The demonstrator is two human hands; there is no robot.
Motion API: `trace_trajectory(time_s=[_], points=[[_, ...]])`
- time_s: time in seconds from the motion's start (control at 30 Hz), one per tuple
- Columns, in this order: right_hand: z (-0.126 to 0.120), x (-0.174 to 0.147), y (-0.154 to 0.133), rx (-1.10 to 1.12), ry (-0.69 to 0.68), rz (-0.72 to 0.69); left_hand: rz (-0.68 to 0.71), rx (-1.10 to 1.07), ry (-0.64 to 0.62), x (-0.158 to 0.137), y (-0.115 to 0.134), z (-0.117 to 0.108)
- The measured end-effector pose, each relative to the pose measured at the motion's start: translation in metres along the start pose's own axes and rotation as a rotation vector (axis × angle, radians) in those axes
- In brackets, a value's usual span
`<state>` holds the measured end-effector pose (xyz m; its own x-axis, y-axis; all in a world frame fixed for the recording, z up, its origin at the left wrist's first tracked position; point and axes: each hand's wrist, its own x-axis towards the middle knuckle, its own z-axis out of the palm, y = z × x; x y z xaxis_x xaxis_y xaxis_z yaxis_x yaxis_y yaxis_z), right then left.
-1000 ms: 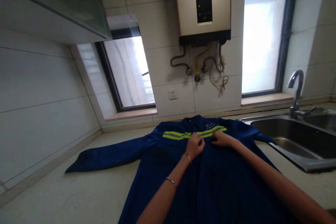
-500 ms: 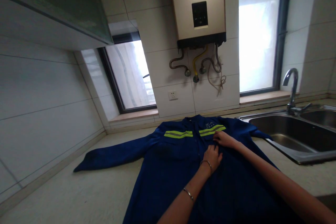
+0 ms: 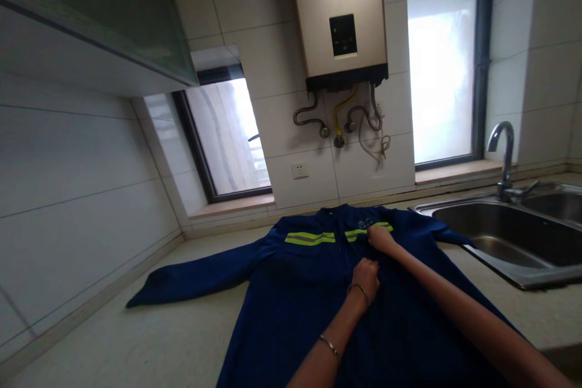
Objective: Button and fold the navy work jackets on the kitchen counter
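Observation:
A dark blue work jacket [image 3: 291, 291] with yellow-green and grey stripes lies spread front side up, its collar toward the wall and one sleeve stretched out to the left. My left hand [image 3: 365, 280], with bracelets on the wrist and forearm, is closed on the jacket's front, just right of the centre opening. Slightly farther away, my right hand [image 3: 381, 240] pinches the cloth at the lower edge of the right-side chest stripe, below a small pale logo. The fingertips of both hands are partly hidden.
The pale countertop [image 3: 182, 333] carries the jacket. At right is a steel sink [image 3: 491, 236] with a curved faucet [image 3: 505, 157], close to the jacket's right sleeve. A water heater [image 3: 341, 12] with hoses hangs on the tiled wall. An overhead cabinet [image 3: 100, 18] juts in at upper left.
My left hand's fingers have curled in from a looser spread into a closed grip. My right hand's fingers are also more tightly closed on the cloth. The view has tilted slightly upward.

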<state>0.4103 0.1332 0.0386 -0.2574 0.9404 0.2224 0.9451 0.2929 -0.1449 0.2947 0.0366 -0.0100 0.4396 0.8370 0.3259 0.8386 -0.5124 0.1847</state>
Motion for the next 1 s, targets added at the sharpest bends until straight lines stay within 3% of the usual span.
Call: trace_trajectory(time_s=[0.17,0.27,0.47,0.57,0.7,0.83,0.93,1.0], points=[[0.001,0.018,0.025,0.082,0.029,0.18,-0.009,0.009,0.005,-0.001,0.002,-0.002],[-0.004,0.035,0.023,0.135,0.029,0.198,-0.002,-0.016,0.065,-0.004,0.005,-0.006],[-0.014,0.085,-0.037,0.247,0.14,-0.068,-0.036,-0.038,0.11,-0.008,0.011,-0.013],[-0.009,0.104,-0.061,0.273,0.066,-0.193,-0.035,-0.06,0.095,-0.008,0.011,-0.015],[0.0,0.117,-0.065,0.263,-0.062,-0.225,-0.024,-0.158,0.119,-0.012,0.012,-0.015],[-0.008,0.123,-0.051,0.281,-0.081,-0.257,-0.062,-0.418,0.358,-0.011,0.007,-0.024],[-0.025,0.121,-0.04,0.324,-0.069,-0.317,-0.262,-0.62,0.596,0.004,-0.012,-0.043],[-0.038,0.115,-0.035,0.363,-0.053,-0.364,-0.413,-0.782,0.642,0.021,-0.032,-0.059]])
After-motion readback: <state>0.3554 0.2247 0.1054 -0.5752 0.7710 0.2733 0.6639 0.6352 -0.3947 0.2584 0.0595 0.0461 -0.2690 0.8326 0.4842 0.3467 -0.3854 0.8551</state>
